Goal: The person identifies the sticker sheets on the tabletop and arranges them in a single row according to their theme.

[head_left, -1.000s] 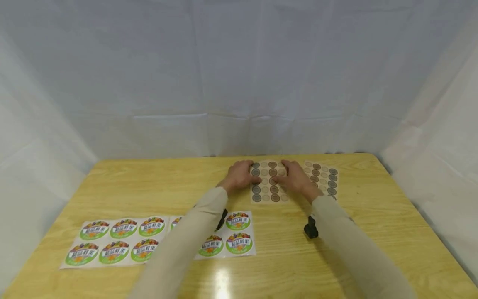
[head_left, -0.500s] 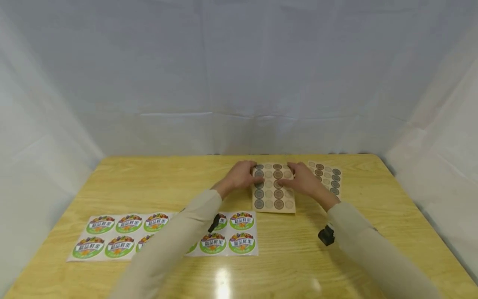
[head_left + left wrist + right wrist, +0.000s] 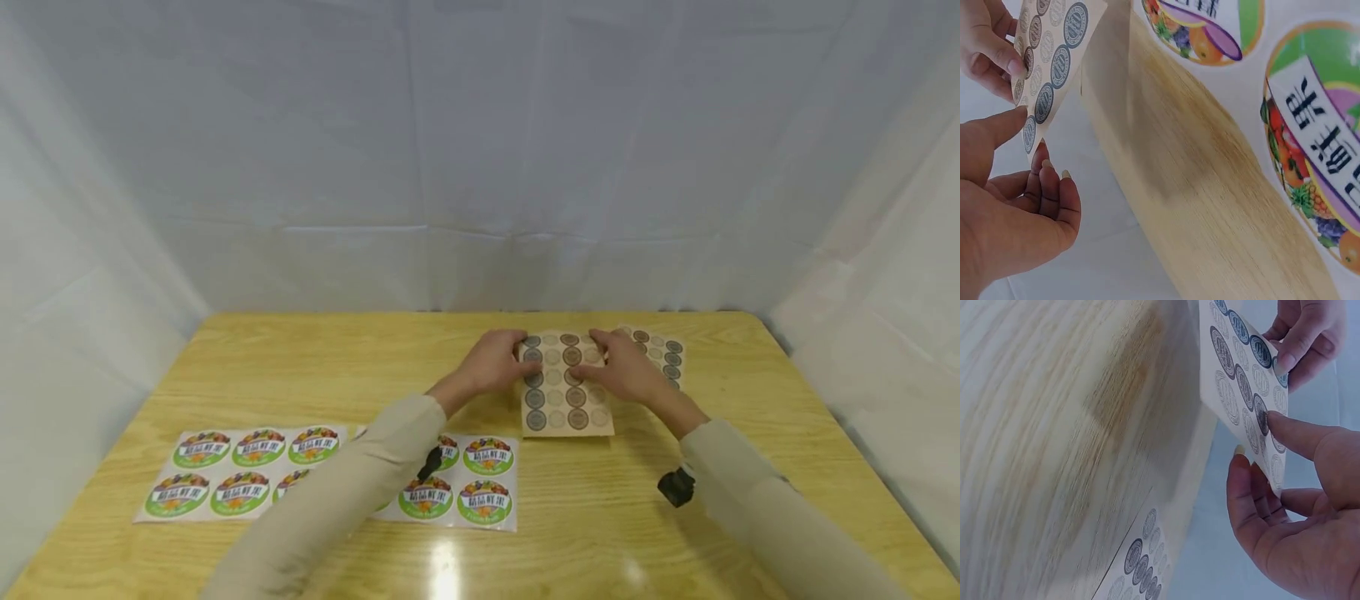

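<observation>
Between both hands a tan sticker sheet (image 3: 555, 400) with columns of small round dark and pale labels is raised off the table. My left hand (image 3: 493, 362) pinches its left edge, thumb on the printed face and fingers behind, as the left wrist view confirms at the sheet (image 3: 1044, 75). My right hand (image 3: 626, 367) pinches the opposite edge, its thumb (image 3: 1297, 437) over the labels. A second tan sticker sheet (image 3: 670, 358) lies on the table behind the right hand, partly covered by it.
Two white sheets of large round fruit stickers (image 3: 225, 475) (image 3: 480, 479) lie at the front left of the wooden table (image 3: 585, 533), partly hidden by the left sleeve. A white cloth (image 3: 480, 167) hangs behind the table.
The held sticker sheet has risen from the table and come slightly toward me and to the right, with both hands. Its lower edge now stands clear of the wood.
</observation>
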`<action>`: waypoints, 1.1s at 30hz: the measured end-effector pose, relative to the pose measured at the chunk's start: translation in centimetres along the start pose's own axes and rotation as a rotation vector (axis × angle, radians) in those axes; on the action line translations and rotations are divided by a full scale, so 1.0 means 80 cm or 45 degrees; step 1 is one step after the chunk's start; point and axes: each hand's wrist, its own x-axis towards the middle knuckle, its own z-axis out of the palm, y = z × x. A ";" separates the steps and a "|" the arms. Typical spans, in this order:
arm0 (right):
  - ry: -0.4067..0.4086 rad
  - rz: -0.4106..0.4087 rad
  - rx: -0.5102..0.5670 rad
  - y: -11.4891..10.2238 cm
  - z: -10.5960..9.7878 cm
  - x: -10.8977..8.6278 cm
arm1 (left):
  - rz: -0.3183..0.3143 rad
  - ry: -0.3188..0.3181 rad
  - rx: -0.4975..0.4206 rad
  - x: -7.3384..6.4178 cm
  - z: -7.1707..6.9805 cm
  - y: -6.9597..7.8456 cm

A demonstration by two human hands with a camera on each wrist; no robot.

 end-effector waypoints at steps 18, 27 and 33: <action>-0.189 0.066 -0.043 -0.001 0.014 -0.061 | -0.055 -0.198 -0.218 -0.072 0.041 0.023; -0.184 0.054 -0.035 0.002 0.030 -0.069 | -0.077 -0.197 -0.212 -0.083 0.055 0.015; -0.179 0.044 -0.031 0.003 0.034 -0.069 | -0.069 -0.185 -0.189 -0.085 0.058 0.010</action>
